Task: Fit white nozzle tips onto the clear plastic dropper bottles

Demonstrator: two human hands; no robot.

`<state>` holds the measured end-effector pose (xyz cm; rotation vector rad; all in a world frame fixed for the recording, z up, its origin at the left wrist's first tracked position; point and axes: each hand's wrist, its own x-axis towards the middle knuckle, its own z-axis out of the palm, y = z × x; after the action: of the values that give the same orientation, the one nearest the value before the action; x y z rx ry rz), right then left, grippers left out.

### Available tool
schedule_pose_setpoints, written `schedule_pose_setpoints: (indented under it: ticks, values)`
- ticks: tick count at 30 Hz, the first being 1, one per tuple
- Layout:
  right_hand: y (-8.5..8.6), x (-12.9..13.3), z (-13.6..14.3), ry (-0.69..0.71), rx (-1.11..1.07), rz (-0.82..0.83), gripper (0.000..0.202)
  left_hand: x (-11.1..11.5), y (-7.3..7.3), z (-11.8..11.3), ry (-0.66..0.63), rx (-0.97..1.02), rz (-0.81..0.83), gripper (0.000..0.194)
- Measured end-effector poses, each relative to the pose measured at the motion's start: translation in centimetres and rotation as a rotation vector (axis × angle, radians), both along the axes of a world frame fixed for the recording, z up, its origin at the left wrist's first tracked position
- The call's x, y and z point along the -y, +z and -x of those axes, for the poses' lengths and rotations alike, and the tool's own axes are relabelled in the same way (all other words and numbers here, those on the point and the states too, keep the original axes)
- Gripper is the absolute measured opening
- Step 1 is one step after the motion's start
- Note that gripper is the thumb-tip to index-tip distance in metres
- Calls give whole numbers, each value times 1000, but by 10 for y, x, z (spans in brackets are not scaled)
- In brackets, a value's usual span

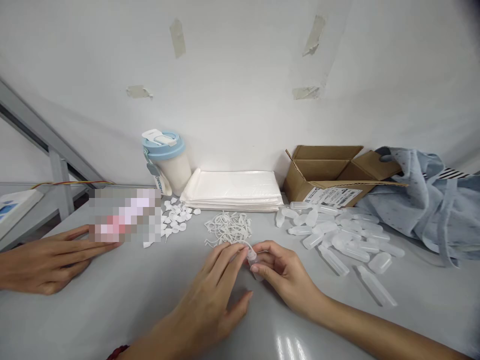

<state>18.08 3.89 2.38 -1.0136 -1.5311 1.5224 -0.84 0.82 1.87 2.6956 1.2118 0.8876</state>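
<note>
My right hand (pixel 283 272) holds a small translucent bottle (pixel 257 272) between thumb and fingers, over the grey table. A white curved tube stands out of the bottle's top. The fingertips of my left hand (pixel 217 285) are at this top and tube; its thumb is apart from the bottle. Just behind my hands lies a pile of thin white tubes (pixel 229 227). Small white caps (pixel 177 217) are scattered to the left of that pile. Many translucent bottles (pixel 347 237) lie loosely on the right.
Another person's hand (pixel 48 260) rests at the left beside a blurred patch. Along the wall stand a blue-lidded cup (pixel 170 165), a stack of white packets (pixel 236 187) and an open cardboard box (pixel 318 182). Light blue cloth (pixel 420 205) lies at the right.
</note>
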Motion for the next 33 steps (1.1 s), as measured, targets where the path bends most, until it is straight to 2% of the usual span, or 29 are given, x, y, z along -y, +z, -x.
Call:
schedule_pose_setpoints:
  ticks: [8,11,15,19,25,33]
  values:
    - [-2,-1,1,51,-44,63,22,0,3,-3,-35,-94,-106,50]
    - [-3,-1,2,67,-19,72,23,-1,0,-7,-1,-61,-138,44]
    - [-4,1,5,71,-27,97,25,-1,-4,-14,109,5,-182,34]
    - [-2,3,6,39,-66,110,29,-1,-3,-16,187,14,-234,30]
    - [1,7,8,-8,-168,201,33,1,-1,-15,224,27,-297,29]
    - [1,11,10,-24,-125,148,33,1,5,-19,204,39,-362,25]
